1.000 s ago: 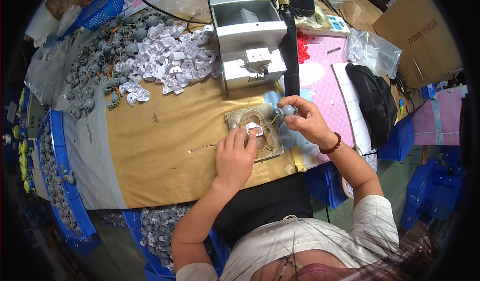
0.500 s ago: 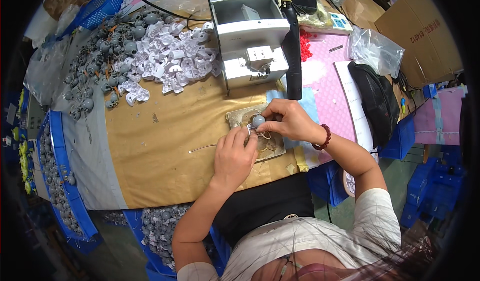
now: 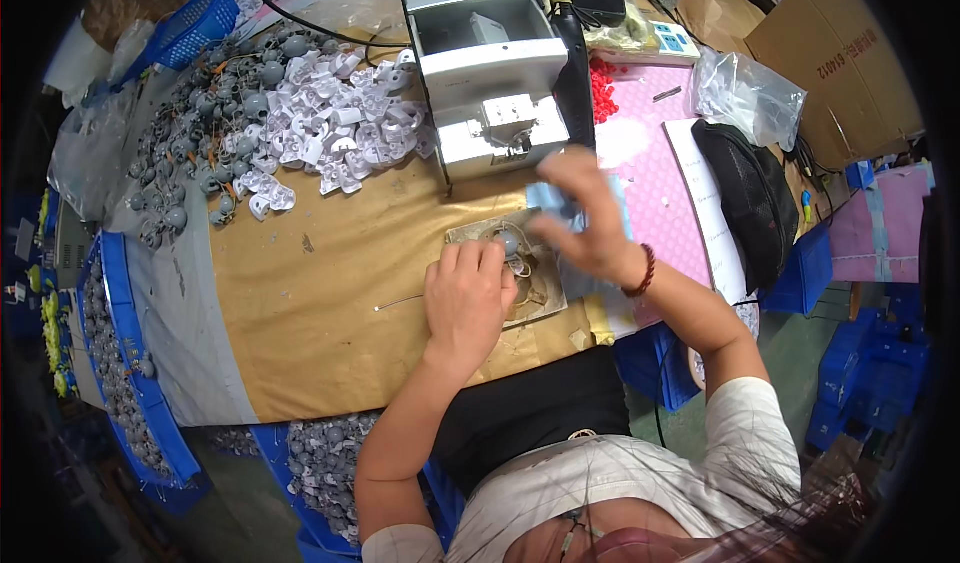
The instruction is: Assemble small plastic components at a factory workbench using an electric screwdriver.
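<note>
My left hand (image 3: 465, 298) lies knuckles-up on a small worn work pad (image 3: 540, 298) on the brown-paper bench. Its curled fingertips press against a grey round part (image 3: 508, 241) that sits on the pad. My right hand (image 3: 585, 218) is blurred in motion just right of that part. It hovers above a light blue tray (image 3: 560, 198) with its fingers spread, and I cannot tell whether it holds anything. A dark bead bracelet (image 3: 640, 273) is on the right wrist.
A white boxy machine (image 3: 490, 73) stands behind the pad. A heap of white plastic parts (image 3: 340, 123) and grey round parts (image 3: 210, 103) lies to its left. Blue bins (image 3: 130, 363) line the left edge. A pink sheet (image 3: 655, 173), black bag (image 3: 750, 203) and cardboard box (image 3: 830, 53) are on the right.
My right hand has lifted off the pad and swung up and to the right, leaving the grey round part by my left fingertips. My left hand has stayed on the pad.
</note>
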`<state>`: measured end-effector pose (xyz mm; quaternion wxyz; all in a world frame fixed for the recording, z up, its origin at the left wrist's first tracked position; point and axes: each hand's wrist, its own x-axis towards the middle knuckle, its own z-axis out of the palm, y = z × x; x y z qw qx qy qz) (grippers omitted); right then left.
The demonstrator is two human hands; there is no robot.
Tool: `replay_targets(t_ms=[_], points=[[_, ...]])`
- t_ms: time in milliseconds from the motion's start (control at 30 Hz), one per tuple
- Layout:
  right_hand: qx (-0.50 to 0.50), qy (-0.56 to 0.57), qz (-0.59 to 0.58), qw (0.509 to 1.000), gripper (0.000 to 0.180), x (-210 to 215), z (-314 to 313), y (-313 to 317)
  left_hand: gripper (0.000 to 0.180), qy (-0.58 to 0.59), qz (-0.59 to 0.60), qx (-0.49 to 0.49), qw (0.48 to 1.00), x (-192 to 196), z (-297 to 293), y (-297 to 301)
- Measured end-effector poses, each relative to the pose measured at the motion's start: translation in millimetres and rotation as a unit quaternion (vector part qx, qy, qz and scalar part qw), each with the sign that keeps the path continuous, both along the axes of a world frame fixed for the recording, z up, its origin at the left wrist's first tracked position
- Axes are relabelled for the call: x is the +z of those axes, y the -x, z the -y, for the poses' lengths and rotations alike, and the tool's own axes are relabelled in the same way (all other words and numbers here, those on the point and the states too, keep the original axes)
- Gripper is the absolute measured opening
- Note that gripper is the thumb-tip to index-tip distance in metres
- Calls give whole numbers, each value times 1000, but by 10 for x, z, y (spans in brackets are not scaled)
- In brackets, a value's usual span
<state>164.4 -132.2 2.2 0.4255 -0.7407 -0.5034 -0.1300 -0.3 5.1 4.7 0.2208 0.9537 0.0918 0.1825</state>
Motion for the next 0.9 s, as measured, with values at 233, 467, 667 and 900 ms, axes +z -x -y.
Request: replay_targets(t_ms=[233,467,667,900], points=[[-89,-28,-292,952,66,-15,-102,-625,29,0,16,1,1000,-20,6,-22],[47,-329,-196,922,71,650,-247,-336,29,20,28,-1,999,-7,6,-15],[166,-293,-243,910,48,1155,-724,-459,28,31,27,-1,999,-11,0,-4],[102,-171,-298,934,34,1060,-1099,-608,29,-1,36,1,999,-86,1,-10]])
